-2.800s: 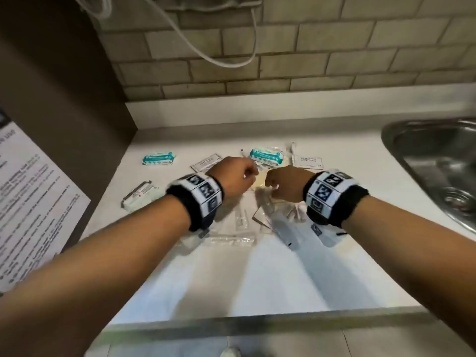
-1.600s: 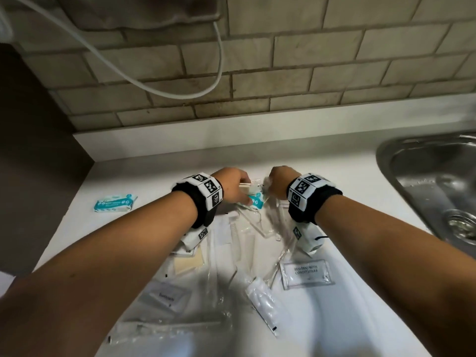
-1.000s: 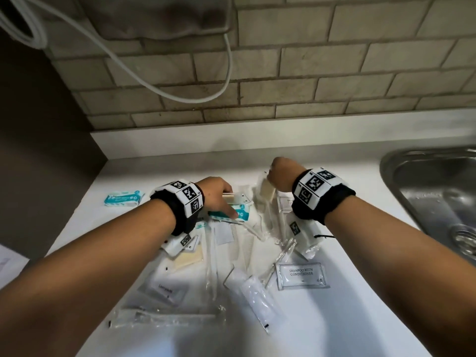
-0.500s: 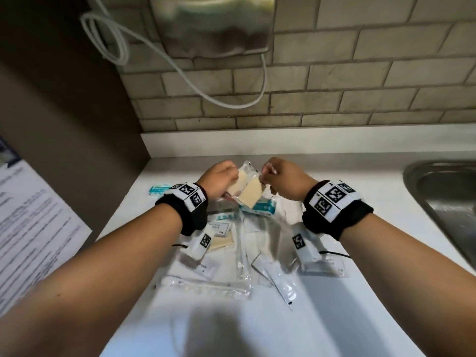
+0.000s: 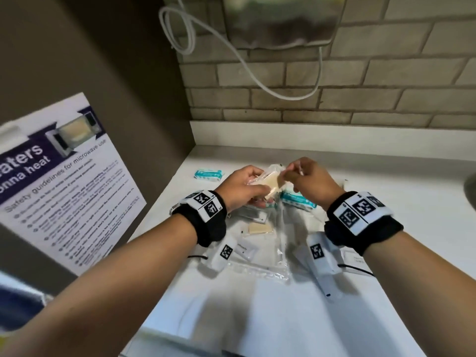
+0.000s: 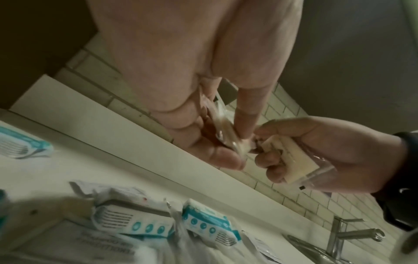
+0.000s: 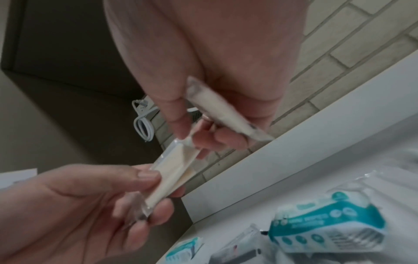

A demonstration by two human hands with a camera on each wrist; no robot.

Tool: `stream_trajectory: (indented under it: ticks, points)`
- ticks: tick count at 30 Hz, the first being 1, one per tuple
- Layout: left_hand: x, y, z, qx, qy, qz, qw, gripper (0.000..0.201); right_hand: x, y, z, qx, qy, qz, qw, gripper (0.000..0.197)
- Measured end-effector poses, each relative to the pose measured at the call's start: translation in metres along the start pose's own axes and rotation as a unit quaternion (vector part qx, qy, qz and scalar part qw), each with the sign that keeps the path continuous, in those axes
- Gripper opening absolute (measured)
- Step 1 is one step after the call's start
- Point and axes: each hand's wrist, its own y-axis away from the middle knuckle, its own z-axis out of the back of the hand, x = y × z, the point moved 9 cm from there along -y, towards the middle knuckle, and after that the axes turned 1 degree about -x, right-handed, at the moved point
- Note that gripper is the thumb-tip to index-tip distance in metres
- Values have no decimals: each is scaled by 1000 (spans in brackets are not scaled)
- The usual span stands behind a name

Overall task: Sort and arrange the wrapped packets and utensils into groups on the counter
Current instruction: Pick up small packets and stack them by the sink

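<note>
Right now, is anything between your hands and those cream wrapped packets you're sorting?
Nothing visible. The left hand already grips cream packets above the counter, and the right hand pinches their top end while holding another cream packet. Below lie teal-printed packs and clear sachets.

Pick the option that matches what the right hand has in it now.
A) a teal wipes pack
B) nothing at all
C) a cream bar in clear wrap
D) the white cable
C: the right hand curls round a cream bar in clear wrap while the teal wipes pack lies on the counter.
</note>
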Motion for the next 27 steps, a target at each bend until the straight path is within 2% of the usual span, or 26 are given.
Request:
stream_trajectory:
  ticks: [2, 4, 6, 9, 10, 12, 15, 18, 22, 24, 27]
  points:
    - [2, 4, 14, -20, 6, -2, 1000, 33, 6, 5, -13, 33, 42, -4, 999, 35]
    - [4, 8, 26, -24, -10, -7, 1000, 32, 13, 7, -25, 63, 51, -14, 997, 48]
    - [5, 11, 38, -30, -32, -16, 999, 31, 18, 7, -36, 92, 24, -35, 995, 42]
    - [12, 15, 59, -47, -52, -23, 997, 30, 34, 8, -54, 140, 30, -12, 990, 10]
    - [14, 16, 64, -47, -59, -20, 997, 31, 39, 7, -58, 146, 44, 1, 988, 11]
    - [19, 18, 67, -38, -68, -2, 997, 32, 41, 5, -62, 153, 71, 19, 986, 26]
    - [23, 23, 68, -18, -18, 33, 999, 30, 47, 6, -79, 189, 77, 43, 978, 37]
    - [26, 26, 72, -9, 34, 48, 998, 32, 54, 2, -89, 175, 52, 49, 982, 42]
    - [34, 24, 71, 17, 65, 61, 996, 20, 59, 2, -104, 178, 16, 48, 983, 35]
    - [38, 20, 70, 29, 39, 58, 997, 16, 61, 3, -110, 172, 57, 63, 981, 31]
    - [44, 15, 75, 29, 9, 58, 998, 15, 51, -3, -102, 120, 126, 59, 983, 33]
